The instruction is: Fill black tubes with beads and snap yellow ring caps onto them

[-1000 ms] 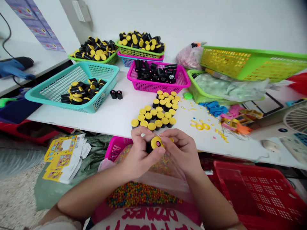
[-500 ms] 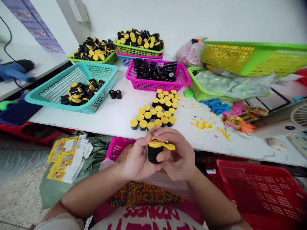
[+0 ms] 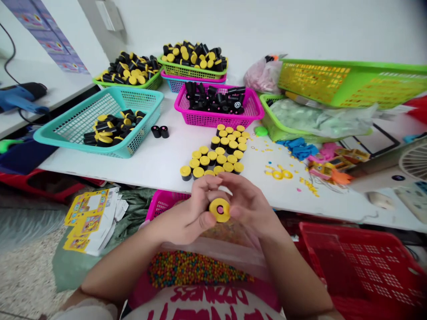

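Observation:
Between my hands is a small black canister with a yellow top (image 3: 224, 216), tilted so that its round top faces me. A dark hole with pink inside shows in the middle of that top. My left hand (image 3: 187, 220) grips it, thumb at the lower left rim and fingers curled behind. From the other side my right hand (image 3: 255, 211) closes on the right edge with its fingers bent over the back. Most of the black body is hidden. Just beyond the hands, several yellow-capped canisters (image 3: 219, 159) stand upright in rows on the white table (image 3: 160, 162).
A turquoise basket (image 3: 60, 142) of capped canisters stands left, a magenta basket (image 3: 216, 119) of black pieces behind. Two black pieces (image 3: 160, 131) lie between them. Yellow rings (image 3: 278, 173) litter the right. Colourful small balls (image 3: 196, 269) fill a container at my lap.
The canister has turned from upright to facing me, so its top now shows as a full ring. The open yellow flap at its right is no longer seen. Both hands keep hold.

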`<action>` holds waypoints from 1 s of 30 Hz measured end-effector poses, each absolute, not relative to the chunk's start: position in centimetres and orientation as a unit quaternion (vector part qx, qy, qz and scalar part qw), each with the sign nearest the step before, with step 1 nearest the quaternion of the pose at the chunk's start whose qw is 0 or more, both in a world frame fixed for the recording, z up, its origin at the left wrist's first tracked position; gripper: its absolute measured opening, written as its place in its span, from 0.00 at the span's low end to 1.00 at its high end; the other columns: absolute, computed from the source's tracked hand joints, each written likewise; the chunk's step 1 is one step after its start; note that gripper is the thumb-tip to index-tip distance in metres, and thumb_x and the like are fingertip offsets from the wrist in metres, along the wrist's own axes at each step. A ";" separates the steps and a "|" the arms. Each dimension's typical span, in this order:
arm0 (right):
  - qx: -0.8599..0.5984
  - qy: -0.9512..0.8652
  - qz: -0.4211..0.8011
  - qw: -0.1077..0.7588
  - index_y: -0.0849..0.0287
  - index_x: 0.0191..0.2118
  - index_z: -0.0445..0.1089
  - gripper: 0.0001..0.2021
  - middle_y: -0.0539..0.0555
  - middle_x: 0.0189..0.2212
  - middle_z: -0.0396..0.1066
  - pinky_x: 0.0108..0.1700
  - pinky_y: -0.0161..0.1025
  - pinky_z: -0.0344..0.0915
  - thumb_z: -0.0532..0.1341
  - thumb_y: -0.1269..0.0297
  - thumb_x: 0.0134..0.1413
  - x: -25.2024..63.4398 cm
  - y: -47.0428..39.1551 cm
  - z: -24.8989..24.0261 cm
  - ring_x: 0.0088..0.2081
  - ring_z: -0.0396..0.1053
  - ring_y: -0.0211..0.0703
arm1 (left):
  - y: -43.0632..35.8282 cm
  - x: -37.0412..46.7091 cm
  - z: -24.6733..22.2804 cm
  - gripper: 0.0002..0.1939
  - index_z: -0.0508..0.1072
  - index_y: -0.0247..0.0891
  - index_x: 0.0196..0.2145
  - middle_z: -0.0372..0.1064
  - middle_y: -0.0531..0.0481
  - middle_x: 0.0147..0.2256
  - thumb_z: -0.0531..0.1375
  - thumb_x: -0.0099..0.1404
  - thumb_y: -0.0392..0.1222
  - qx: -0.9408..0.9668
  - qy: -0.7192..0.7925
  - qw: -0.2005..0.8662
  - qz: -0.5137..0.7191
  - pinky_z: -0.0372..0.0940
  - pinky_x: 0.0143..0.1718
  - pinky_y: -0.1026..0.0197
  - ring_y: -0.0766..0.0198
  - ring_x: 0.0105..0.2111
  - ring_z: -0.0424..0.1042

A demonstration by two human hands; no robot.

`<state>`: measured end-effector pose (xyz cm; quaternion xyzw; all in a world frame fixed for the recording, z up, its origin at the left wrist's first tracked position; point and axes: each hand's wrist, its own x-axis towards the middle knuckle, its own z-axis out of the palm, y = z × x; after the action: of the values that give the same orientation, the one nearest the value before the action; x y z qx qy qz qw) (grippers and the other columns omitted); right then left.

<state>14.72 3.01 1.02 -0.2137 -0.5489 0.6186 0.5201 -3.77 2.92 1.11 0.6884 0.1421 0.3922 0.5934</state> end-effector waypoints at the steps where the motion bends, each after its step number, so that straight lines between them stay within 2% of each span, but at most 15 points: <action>1: -0.227 -0.521 0.661 0.490 0.45 0.53 0.73 0.22 0.53 0.52 0.69 0.49 0.41 0.72 0.71 0.59 0.51 14.6 3.1 1.0 0.53 0.69 0.45 | 3.2 -4.2 1.1 0.23 0.43 0.51 0.59 0.61 0.47 0.44 0.45 0.73 0.59 0.739 0.142 0.532 0.387 0.62 0.44 0.55 0.62 0.39 0.65; 3: -0.245 -0.495 0.726 0.410 0.51 0.53 0.73 0.24 0.54 0.48 0.72 0.48 0.40 0.71 0.72 0.56 0.49 14.3 3.2 0.8 0.48 0.71 0.43 | 3.7 -4.9 1.1 0.24 0.41 0.48 0.60 0.62 0.46 0.43 0.45 0.73 0.58 0.822 0.165 0.406 0.364 0.59 0.50 0.48 0.58 0.43 0.65; 5: -0.268 -0.493 0.748 0.354 0.57 0.48 0.75 0.20 0.53 0.40 0.75 0.43 0.38 0.70 0.70 0.55 0.51 14.1 3.2 0.7 0.40 0.72 0.39 | 3.9 -5.5 1.2 0.25 0.41 0.44 0.61 0.64 0.43 0.46 0.46 0.73 0.54 0.869 0.198 0.311 0.329 0.54 0.55 0.42 0.53 0.47 0.64; 8: -0.306 -0.501 0.725 0.360 0.60 0.43 0.77 0.18 0.52 0.35 0.75 0.38 0.36 0.70 0.71 0.54 0.49 13.6 3.2 0.7 0.34 0.71 0.37 | 3.7 -6.0 1.4 0.24 0.49 0.40 0.61 0.64 0.38 0.52 0.50 0.72 0.47 0.891 0.234 0.246 0.302 0.52 0.58 0.39 0.49 0.53 0.63; 11: -0.346 -0.546 0.650 0.399 0.57 0.52 0.72 0.26 0.55 0.41 0.76 0.41 0.40 0.72 0.71 0.53 0.48 14.0 3.8 0.7 0.39 0.73 0.41 | 3.5 -6.2 1.6 0.17 0.62 0.42 0.55 0.67 0.39 0.53 0.53 0.70 0.45 0.862 0.320 0.242 0.309 0.56 0.59 0.43 0.48 0.57 0.62; 13: -0.423 -0.600 0.513 0.446 0.55 0.55 0.70 0.26 0.57 0.46 0.75 0.42 0.43 0.72 0.68 0.54 0.51 15.6 4.7 0.5 0.41 0.73 0.43 | 3.5 -6.5 1.7 0.18 0.62 0.42 0.55 0.69 0.39 0.52 0.56 0.69 0.47 0.816 0.401 0.242 0.338 0.59 0.59 0.44 0.48 0.57 0.65; 14: -0.477 -0.621 0.411 0.467 0.55 0.54 0.72 0.22 0.58 0.46 0.74 0.43 0.44 0.72 0.66 0.55 0.54 16.9 5.3 0.4 0.41 0.73 0.44 | 3.6 -6.8 1.7 0.22 0.60 0.42 0.57 0.70 0.39 0.51 0.56 0.68 0.48 0.790 0.445 0.235 0.351 0.61 0.57 0.44 0.48 0.55 0.68; 16: -0.584 -0.630 0.170 0.482 0.56 0.44 0.78 0.13 0.59 0.42 0.73 0.44 0.48 0.70 0.63 0.57 0.57 20.2 6.5 -0.1 0.39 0.70 0.46 | 3.7 -7.7 1.9 0.33 0.50 0.41 0.63 0.72 0.37 0.49 0.58 0.66 0.50 0.723 0.559 0.207 0.349 0.67 0.50 0.43 0.46 0.48 0.74; 17: -0.630 -0.619 0.063 0.465 0.57 0.42 0.79 0.12 0.60 0.39 0.72 0.46 0.51 0.68 0.62 0.59 0.58 21.9 7.1 -0.5 0.39 0.69 0.49 | 3.9 -8.3 2.0 0.38 0.45 0.41 0.65 0.74 0.37 0.46 0.60 0.65 0.50 0.687 0.616 0.194 0.332 0.69 0.45 0.42 0.46 0.43 0.76; 19: -0.688 -0.597 -0.062 0.407 0.58 0.41 0.80 0.12 0.61 0.37 0.70 0.50 0.54 0.64 0.59 0.63 0.59 25.0 8.0 -1.4 0.40 0.68 0.51 | 4.2 -9.3 2.2 0.45 0.40 0.41 0.66 0.77 0.39 0.40 0.63 0.62 0.50 0.628 0.702 0.179 0.284 0.70 0.37 0.44 0.44 0.34 0.78; 21: -0.723 -0.597 -0.109 0.330 0.58 0.42 0.81 0.13 0.62 0.38 0.69 0.53 0.56 0.59 0.58 0.66 0.58 27.0 8.5 -2.6 0.42 0.66 0.54 | 4.7 -9.7 2.4 0.46 0.41 0.42 0.66 0.78 0.41 0.36 0.64 0.59 0.47 0.614 0.726 0.187 0.246 0.70 0.36 0.45 0.44 0.31 0.78; 24: -0.752 -0.604 -0.109 0.239 0.57 0.41 0.81 0.13 0.64 0.39 0.67 0.52 0.57 0.56 0.58 0.67 0.57 27.8 9.1 -4.3 0.45 0.63 0.57 | 5.7 -8.8 2.3 0.44 0.44 0.43 0.65 0.79 0.42 0.38 0.64 0.58 0.42 0.634 0.700 0.222 0.240 0.69 0.41 0.46 0.45 0.36 0.78; 27: -0.759 -0.597 -0.087 0.244 0.60 0.37 0.81 0.12 0.65 0.39 0.65 0.48 0.55 0.58 0.59 0.66 0.57 27.4 9.8 -5.5 0.45 0.61 0.58 | 6.7 -7.1 1.9 0.42 0.46 0.43 0.65 0.78 0.40 0.42 0.63 0.59 0.39 0.630 0.679 0.268 0.267 0.67 0.46 0.44 0.45 0.39 0.78; 30: -0.757 -0.589 -0.082 0.271 0.61 0.34 0.80 0.10 0.65 0.41 0.65 0.48 0.54 0.59 0.60 0.66 0.55 27.0 10.7 -6.0 0.44 0.61 0.57 | 7.3 -6.4 1.5 0.46 0.45 0.41 0.66 0.74 0.32 0.49 0.66 0.56 0.41 0.625 0.651 0.323 0.285 0.66 0.49 0.44 0.44 0.45 0.77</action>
<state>27.05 10.66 -6.00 -0.7569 -0.5893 -0.0817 0.2706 -6.37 7.25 1.50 0.6248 0.6510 0.2852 0.3234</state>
